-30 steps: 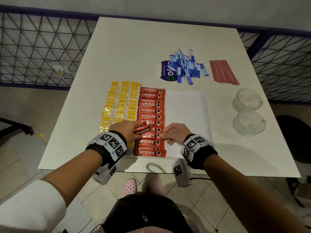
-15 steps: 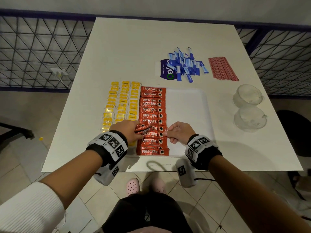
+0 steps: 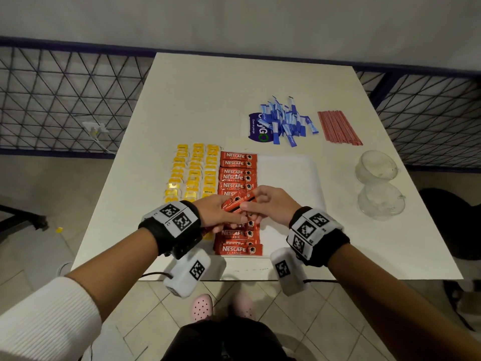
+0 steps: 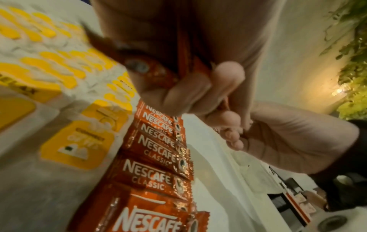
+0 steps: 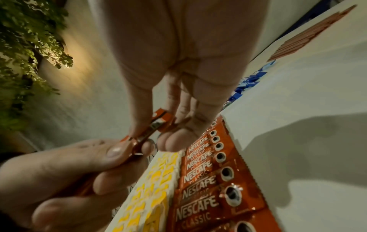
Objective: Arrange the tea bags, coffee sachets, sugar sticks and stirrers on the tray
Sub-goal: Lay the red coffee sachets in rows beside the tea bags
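Note:
Red coffee sachets (image 3: 238, 203) are held in a small bunch above the white tray (image 3: 286, 178). My left hand (image 3: 221, 212) grips their left end, and my right hand (image 3: 263, 204) pinches the right end between thumb and fingers (image 5: 139, 125). Below them a column of red coffee sachets (image 3: 238, 175) lies on the tray beside three columns of yellow tea bags (image 3: 194, 173). Blue sugar sticks (image 3: 286, 121) lie in a heap beyond the tray, with red stirrers (image 3: 338, 127) to their right.
Two clear glass bowls (image 3: 378, 186) stand on the table right of the tray. A blue and white packet (image 3: 256, 128) lies under the sugar heap. The white table (image 3: 234, 82) has railings on both sides. The tray's right half is bare.
My right hand has left the row on the tray and come up to pinch the sachets in my left hand. Both hands rose slightly.

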Action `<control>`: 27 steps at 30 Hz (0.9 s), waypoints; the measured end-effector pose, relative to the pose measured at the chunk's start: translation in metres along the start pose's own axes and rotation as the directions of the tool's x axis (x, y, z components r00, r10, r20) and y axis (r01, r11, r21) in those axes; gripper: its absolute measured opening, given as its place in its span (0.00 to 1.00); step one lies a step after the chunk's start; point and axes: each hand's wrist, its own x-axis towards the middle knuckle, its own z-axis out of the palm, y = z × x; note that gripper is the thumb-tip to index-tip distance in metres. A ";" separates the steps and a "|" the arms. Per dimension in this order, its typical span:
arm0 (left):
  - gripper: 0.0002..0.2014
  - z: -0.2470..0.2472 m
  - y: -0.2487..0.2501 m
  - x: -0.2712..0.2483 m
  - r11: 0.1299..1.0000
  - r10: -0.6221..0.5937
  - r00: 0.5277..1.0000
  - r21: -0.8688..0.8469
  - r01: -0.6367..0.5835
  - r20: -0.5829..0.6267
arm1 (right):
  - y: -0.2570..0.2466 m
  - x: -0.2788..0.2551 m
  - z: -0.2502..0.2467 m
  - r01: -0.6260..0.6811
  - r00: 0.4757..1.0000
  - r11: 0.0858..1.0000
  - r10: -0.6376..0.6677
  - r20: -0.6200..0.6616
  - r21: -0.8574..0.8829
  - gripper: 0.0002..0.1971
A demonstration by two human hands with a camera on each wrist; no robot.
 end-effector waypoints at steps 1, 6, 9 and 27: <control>0.05 0.000 0.001 -0.002 0.999 0.008 1.000 -0.032 -0.008 0.011 | -0.001 0.001 0.000 0.005 1.000 1.000 -0.005 -0.004 0.018 0.13; 0.17 -0.006 -0.006 -0.006 0.979 -0.041 0.999 -0.201 0.034 -0.030 | -0.002 -0.003 -0.011 0.077 0.994 0.985 -0.065 -0.083 0.156 0.06; 0.17 -0.013 -0.011 -0.011 0.961 -0.091 0.995 -0.266 0.077 -0.039 | 0.003 -0.005 -0.018 0.116 0.990 0.963 -0.093 -0.104 0.243 0.08; 0.09 -0.019 -0.018 -0.004 0.949 -0.097 0.895 -0.313 -0.050 -0.436 | 0.016 -0.001 -0.018 0.007 0.998 1.000 -0.006 0.062 -0.014 0.11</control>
